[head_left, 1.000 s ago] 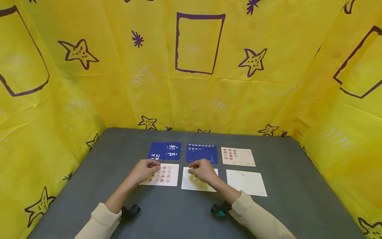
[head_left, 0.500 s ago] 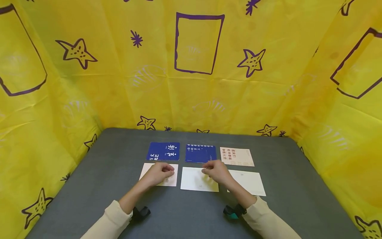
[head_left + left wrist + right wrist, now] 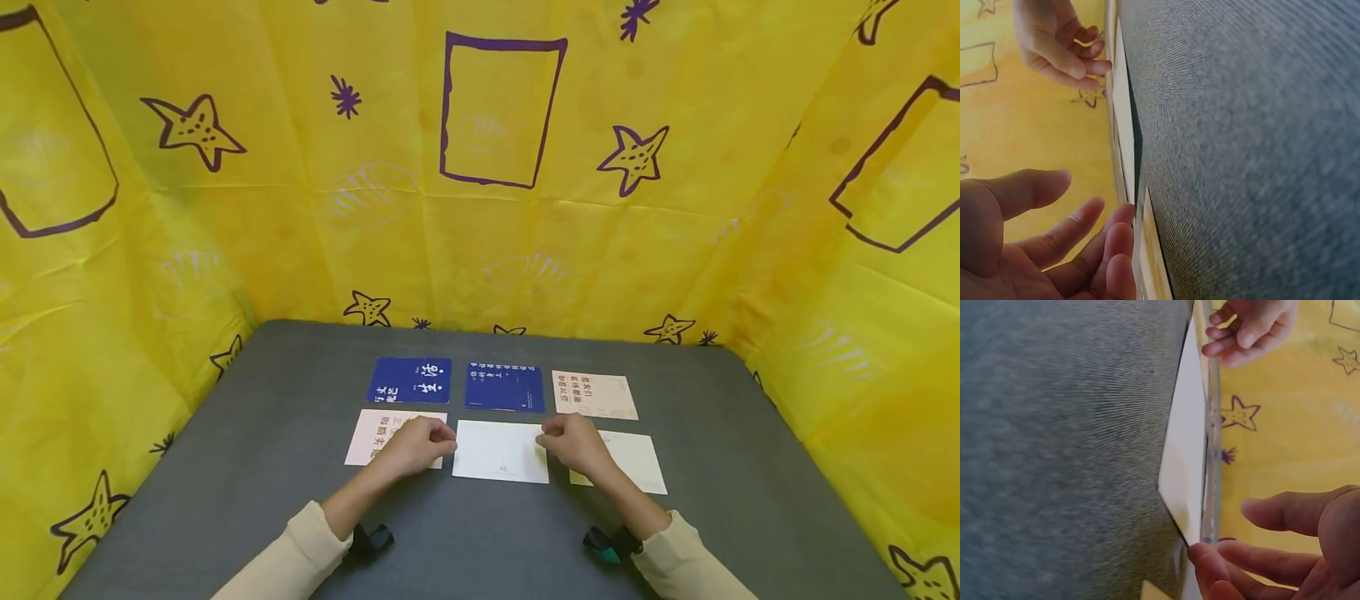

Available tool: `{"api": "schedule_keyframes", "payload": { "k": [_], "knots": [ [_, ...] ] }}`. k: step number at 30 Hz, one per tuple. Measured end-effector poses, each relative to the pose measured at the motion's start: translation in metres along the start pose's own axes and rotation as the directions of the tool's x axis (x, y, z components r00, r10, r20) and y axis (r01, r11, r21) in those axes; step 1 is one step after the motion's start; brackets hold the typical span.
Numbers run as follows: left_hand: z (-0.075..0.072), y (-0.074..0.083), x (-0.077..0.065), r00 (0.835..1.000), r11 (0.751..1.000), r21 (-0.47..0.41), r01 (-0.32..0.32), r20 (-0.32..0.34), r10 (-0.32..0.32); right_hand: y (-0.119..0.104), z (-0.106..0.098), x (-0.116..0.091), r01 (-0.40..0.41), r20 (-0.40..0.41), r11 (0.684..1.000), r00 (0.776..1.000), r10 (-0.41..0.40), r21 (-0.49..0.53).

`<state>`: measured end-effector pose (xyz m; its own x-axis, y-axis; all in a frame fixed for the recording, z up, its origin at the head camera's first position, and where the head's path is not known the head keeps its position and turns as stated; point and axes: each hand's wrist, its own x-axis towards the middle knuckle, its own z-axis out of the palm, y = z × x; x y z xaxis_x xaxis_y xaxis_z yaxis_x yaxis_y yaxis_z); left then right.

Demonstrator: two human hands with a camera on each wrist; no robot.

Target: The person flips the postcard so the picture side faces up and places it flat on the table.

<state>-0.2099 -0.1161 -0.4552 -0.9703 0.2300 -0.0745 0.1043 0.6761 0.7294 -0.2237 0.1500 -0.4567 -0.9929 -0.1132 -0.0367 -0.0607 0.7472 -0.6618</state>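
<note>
A white card (image 3: 500, 454) lies in the middle of the front row on the grey table. At its left edge is my left hand (image 3: 420, 446), over part of a pink card with red characters (image 3: 367, 433). My right hand (image 3: 576, 443) is at the opposite edge, partly covering another white card (image 3: 637, 460). Both wrist views show relaxed fingers, the thumb apart from them. The left fingertips (image 3: 1124, 215) and right fingertips (image 3: 1200, 553) are at the middle card's edges; whether they touch it I cannot tell. Neither hand grips anything.
Behind the front row lie a blue card with white characters (image 3: 409, 381), a second blue card (image 3: 504, 388) and a pale pink card (image 3: 595, 395). Yellow cloth (image 3: 375, 242) with starfish drawings surrounds the table (image 3: 480, 542) at the back and sides.
Both hands have moved to the right, the left from the pink card to the middle white card's left edge, the right from above that card to its right edge. The cards look unmoved.
</note>
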Motion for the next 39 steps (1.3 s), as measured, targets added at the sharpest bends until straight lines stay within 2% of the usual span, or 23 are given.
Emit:
{"api": "schedule_keyframes", "payload": {
  "k": [4, 14, 29, 39],
  "knots": [
    [0.003, 0.001, 0.000, 1.000, 1.000, 0.027, 0.009, 0.003, -0.009, 0.003, 0.000, -0.005, -0.005, -0.005, 1.000, 1.000, 0.005, -0.009],
    [0.005, 0.004, -0.001, 1.000, 1.000, 0.028, -0.012, 0.011, 0.012, 0.001, 0.003, -0.012, 0.005, -0.028, 0.999, 1.000, -0.004, 0.033],
    [0.008, 0.000, 0.000, 0.999, 1.000, -0.017, -0.020, 0.039, 0.021, 0.005, 0.004, -0.012, -0.047, -0.013, 0.991, 0.999, 0.049, 0.129],
    [0.009, 0.001, -0.002, 0.998, 0.996, -0.085, -0.014, 0.052, 0.019, 0.013, 0.007, -0.010, -0.018, 0.006, 0.992, 1.000, 0.017, 0.126]
  ]
}}
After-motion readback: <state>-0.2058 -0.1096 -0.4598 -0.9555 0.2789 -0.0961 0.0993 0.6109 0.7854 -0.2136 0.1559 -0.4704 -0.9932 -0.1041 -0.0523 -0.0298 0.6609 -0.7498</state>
